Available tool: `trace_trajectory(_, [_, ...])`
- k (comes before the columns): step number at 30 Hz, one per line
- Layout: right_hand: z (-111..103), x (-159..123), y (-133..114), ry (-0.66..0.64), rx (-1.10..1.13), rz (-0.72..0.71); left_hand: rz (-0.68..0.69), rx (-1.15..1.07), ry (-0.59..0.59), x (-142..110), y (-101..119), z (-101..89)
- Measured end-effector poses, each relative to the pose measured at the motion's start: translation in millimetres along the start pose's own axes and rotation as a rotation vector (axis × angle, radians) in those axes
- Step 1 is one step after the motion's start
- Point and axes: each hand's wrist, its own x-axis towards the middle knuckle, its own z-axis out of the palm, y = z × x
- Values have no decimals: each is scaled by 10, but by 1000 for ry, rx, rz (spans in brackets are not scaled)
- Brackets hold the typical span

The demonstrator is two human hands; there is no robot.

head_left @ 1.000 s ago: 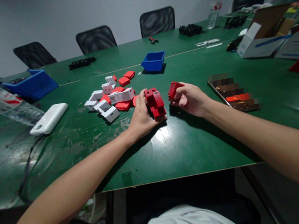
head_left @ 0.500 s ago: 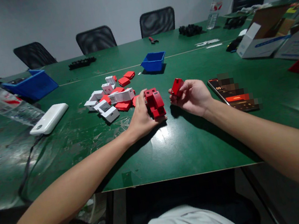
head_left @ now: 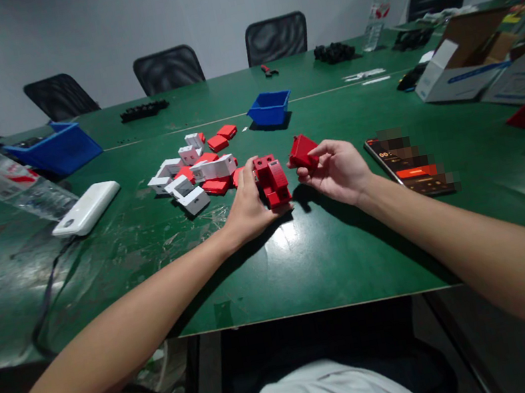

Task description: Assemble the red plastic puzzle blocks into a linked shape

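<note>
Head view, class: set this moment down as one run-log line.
left hand: holds red block | right hand: holds small red piece | held pieces: apart | beside left hand: red and white parts

Two hands [head_left: 247, 207] [head_left: 340, 174]; two bottles [head_left: 376, 14] [head_left: 3, 180]; two blue bins [head_left: 269, 114] [head_left: 64, 153]

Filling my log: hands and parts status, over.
Left hand gripping notched red plastic block. Right hand holding smaller red plastic block, apart. White and red plastic pieces clustered beside left hand.
</note>
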Motion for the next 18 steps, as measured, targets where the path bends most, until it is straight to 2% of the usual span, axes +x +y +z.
trace_trajectory(8, [10, -24, 33, -70, -18, 19, -4, -11, -12, -2, 6, -2])
trace_trajectory(18, [9, 13, 95, -33, -91, -50, 11, -5, -10, -3, -34, 12])
